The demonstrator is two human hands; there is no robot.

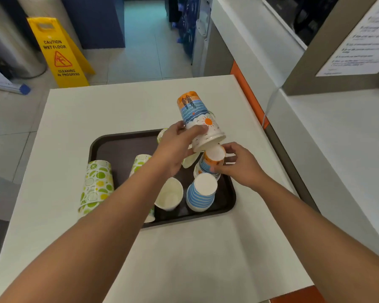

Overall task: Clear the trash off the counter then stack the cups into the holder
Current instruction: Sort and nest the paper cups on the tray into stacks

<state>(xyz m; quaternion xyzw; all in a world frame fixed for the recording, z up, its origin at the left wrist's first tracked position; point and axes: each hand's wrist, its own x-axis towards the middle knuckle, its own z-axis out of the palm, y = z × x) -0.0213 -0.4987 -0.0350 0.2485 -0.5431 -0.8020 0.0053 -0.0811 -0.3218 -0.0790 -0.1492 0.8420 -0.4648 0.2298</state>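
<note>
Over the far right corner of the brown tray (101,147): left hand (175,147) gripping an upturned sunset-print paper cup (200,119), mouth tilted down, just above a matching upturned cup (213,159) pinched by right hand (239,167); nesting axis nearly aligned

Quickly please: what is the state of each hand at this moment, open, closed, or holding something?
Left hand: closed on the inverted sunset-print cup, raised above the tray.
Right hand: fingers closed around the inverted orange-and-blue cup on the tray.
</note>
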